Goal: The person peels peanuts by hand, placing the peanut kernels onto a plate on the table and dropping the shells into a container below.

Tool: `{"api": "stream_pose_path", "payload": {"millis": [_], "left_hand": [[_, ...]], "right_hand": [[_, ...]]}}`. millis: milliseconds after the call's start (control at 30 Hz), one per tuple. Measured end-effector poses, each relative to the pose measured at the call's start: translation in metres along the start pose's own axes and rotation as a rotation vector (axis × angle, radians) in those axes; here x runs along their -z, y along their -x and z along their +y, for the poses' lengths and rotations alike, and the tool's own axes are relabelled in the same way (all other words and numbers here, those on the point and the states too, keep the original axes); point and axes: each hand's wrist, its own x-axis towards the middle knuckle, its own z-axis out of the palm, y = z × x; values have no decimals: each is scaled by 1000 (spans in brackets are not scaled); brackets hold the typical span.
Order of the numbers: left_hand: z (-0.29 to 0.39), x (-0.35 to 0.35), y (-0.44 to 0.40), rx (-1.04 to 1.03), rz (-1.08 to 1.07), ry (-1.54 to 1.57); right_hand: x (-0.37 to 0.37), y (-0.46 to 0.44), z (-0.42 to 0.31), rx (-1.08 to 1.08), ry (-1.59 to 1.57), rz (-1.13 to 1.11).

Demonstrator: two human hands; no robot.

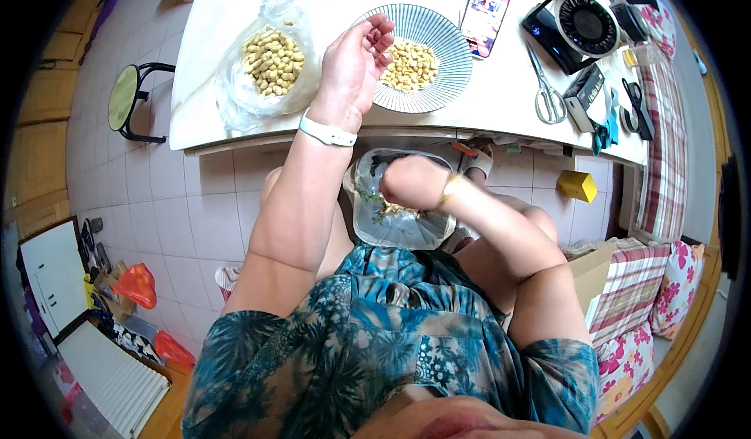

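Observation:
My left hand (356,65), with a white band at its wrist, is raised over the left rim of a striped plate (450,44). Its fingers are loosely bent and apart, and I see nothing in them. Pale shelled peanuts (410,66) lie in the middle of the plate. To the left, a clear plastic bag (235,98) lies open around a heap of unshelled peanuts (273,62). Over a lined waste bin (403,232) between my knees, my right hand (415,181) is curled closed, its fingertips hidden. Shell scraps and green bits show in the bin.
On the white table (205,40) are a phone (485,19), scissors (545,91), a small black fan (580,26) and a black box (587,95). A stool (129,98) stands left, and a yellow box (576,185) sits on the tiled floor. A plaid sofa (626,282) is at the right.

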Motion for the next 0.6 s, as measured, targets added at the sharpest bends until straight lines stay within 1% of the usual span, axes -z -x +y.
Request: {"api": "stream_pose_path", "payload": {"millis": [33, 67, 133, 167, 233, 267, 333, 367, 400, 467, 533, 600], "left_hand": [[-2, -1, 0, 18, -7, 15], [-4, -3, 0, 33, -13, 31], [-7, -5, 0, 37, -19, 36], [-7, -5, -1, 39, -22, 41], [-8, -6, -2, 40, -28, 41], [-8, -7, -2, 46, -32, 43], [-8, -9, 0, 47, -39, 60], [-8, -10, 0, 44, -32, 52], [-9, -10, 0, 40, -25, 44], [-10, -10, -1, 32, -42, 59], [-9, -14, 2, 32, -27, 37], [-7, -15, 3, 35, -33, 40]], "right_hand": [[-23, 5, -5, -29, 177, 34], [-45, 6, -4, -54, 172, 55], [-34, 1, -7, -112, 109, -177], [-37, 1, -4, -112, 114, -172], [-39, 2, -1, -64, 126, 129], [-39, 0, 4, -64, 131, 133], [-7, -3, -1, -69, 82, 84], [10, -1, -3, -31, -1, 73], [15, 0, -4, -31, 8, 79], [24, 1, -5, 14, -180, 323], [40, 4, -3, 26, -200, 303], [55, 6, 3, 74, -284, 226]]}}
